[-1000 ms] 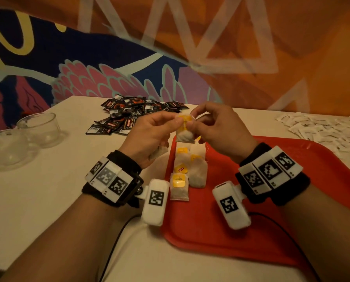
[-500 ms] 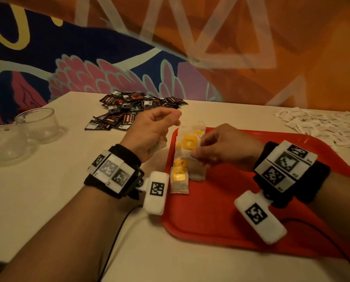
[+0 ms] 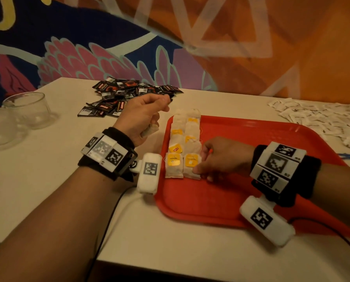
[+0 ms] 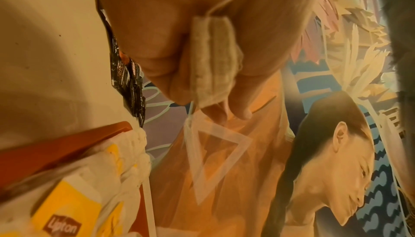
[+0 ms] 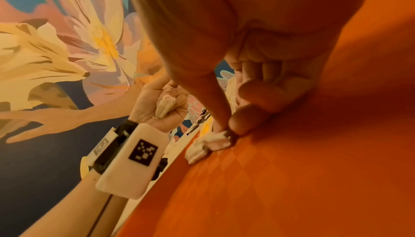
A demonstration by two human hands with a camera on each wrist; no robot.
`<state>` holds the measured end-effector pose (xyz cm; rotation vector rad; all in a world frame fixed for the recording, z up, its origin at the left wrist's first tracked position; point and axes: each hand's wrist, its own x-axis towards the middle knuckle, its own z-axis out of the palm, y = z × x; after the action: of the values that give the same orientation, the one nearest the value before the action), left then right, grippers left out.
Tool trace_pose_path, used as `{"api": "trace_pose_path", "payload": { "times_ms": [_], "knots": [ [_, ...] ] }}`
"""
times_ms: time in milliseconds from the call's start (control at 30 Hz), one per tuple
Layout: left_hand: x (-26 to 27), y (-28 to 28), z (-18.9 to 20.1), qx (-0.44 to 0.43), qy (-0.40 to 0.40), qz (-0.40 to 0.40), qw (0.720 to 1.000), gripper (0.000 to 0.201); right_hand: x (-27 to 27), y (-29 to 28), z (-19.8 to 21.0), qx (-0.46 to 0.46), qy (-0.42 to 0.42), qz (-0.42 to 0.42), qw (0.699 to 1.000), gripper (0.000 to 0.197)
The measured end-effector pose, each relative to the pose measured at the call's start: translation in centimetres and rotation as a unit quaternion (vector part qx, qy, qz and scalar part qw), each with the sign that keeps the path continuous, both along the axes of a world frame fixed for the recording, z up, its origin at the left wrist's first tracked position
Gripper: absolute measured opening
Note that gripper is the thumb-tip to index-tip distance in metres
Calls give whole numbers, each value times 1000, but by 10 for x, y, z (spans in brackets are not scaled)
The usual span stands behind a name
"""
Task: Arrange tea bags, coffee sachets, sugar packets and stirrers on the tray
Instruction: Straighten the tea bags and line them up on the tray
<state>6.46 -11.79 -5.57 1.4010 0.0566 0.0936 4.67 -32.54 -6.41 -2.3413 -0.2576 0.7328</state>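
Glass bowls (image 3: 25,110), two, at far left of the table (image 3: 48,190); contents not readable. Coffee sachets (image 3: 127,96), black, heaped at the back of the table. Red tray (image 3: 241,180) in the middle carries tea bags (image 3: 185,139) with yellow tags in two columns along its left edge, rows overlapping. Sugar packets (image 3: 320,117), white, spread on the table at far right, off the tray.

Left hand (image 3: 143,117) raised above the table just left of the tray, fingers curled tight round a spare tea bag (image 4: 213,59) in the palm; thumb and forefinger pressed together.

Right hand (image 3: 223,157) low on the tray, thumb and forefinger narrowed to a pinch on the nearest tea bag (image 3: 191,165) of the right column, which lies flat.

Head view gives only a corner of the palmed bag; left wrist view shows it whole, string trailing. Right wrist view shows the fingers (image 5: 244,121) meeting at the bag's edge against the tray.
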Motion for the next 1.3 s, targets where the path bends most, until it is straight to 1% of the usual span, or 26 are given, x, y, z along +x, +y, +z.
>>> {"api": "trace_pose_path", "payload": {
  "times_ms": [67, 167, 267, 400, 500, 567, 633, 733, 800, 900, 967, 1033, 1100, 1200, 1300],
  "knots": [
    [0, 1, 0, 0, 1, 1, 1000, 12, 1, 0, 2, -29, -17, 2, 999, 29],
    [1, 3, 1, 3, -2, 8, 1000, 10, 4, -4, 7, -46, -31, -2, 998, 27],
    [1, 3, 1, -4, -2, 11, 1000, 11, 7, -5, 11, -46, -38, -5, 998, 19],
    [2, 3, 0, -9, 0, 8, 1000, 15, 8, -2, 13, -65, -48, 17, 997, 5],
    [3, 4, 0, -6, -1, 6, 1000, 18, 9, -4, 18, -89, -62, 21, 994, 9],
    [3, 4, 1, -12, 7, 1, 1000, 26, 10, -8, 23, -102, -89, 22, 991, 11],
    [2, 4, 2, -34, 23, -10, 999, 40, 12, -9, 29, -84, -123, 19, 989, 13],
    [2, 3, 2, -57, 40, -38, 997, 61, 17, -3, 39, -23, -192, 18, 981, 16],
    [2, 2, 2, -64, 43, -65, 995, 71, 20, 6, 44, 5, -261, 39, 965, 14],
    [0, -1, 4, -69, 43, -85, 993, 78, 21, 24, 43, 35, -351, 69, 933, 12],
    [-1, -2, 4, -77, 40, -86, 993, 78, 22, 34, 41, 70, -368, 80, 924, 17],
    [-2, -4, 5, -87, 38, -86, 992, 77, 23, 41, 40, 105, -365, 101, 920, 21],
    [-3, -4, 5, -90, 40, -93, 991, 75, 23, 46, 40, 123, -370, 129, 912, 25],
    [-3, -4, 5, -70, 49, -97, 992, 74, 23, 50, 38, 114, -378, 154, 906, 26],
    [-2, -4, 3, -75, 59, -106, 990, 75, 26, 54, 36, 101, -375, 155, 908, 18]
  ]
}}
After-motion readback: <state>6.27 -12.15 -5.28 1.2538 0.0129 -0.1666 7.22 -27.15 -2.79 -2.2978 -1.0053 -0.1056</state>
